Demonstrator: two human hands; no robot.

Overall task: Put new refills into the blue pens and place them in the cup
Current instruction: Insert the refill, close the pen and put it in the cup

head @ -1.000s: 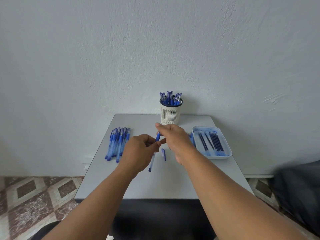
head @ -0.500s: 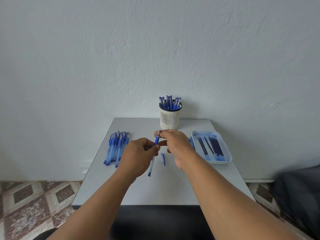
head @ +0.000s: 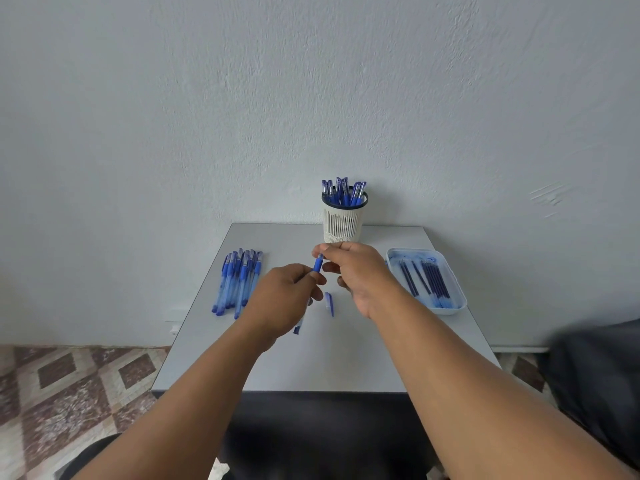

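My left hand (head: 282, 296) grips a blue pen (head: 317, 264) by its barrel, the pen slanting up to the right with its lower end (head: 297, 329) poking out below the hand. My right hand (head: 360, 271) pinches the pen's upper tip. A loose pen cap (head: 329, 303) lies on the grey table (head: 329, 358) just below my hands. Several blue pens (head: 239, 282) lie in a bunch at the left. A white mesh cup (head: 344, 221) at the back holds several blue pens. A pale blue tray (head: 450, 308) at the right holds several dark refills (head: 427, 278).
The table stands against a white wall. A patterned tile floor (head: 69, 386) shows at the left. A dark blurred object (head: 595, 375) sits at the right edge.
The view shifted slightly. Both hands stayed together on the pen, with the right fingers working at its upper tip; the pen's tilt changed little.
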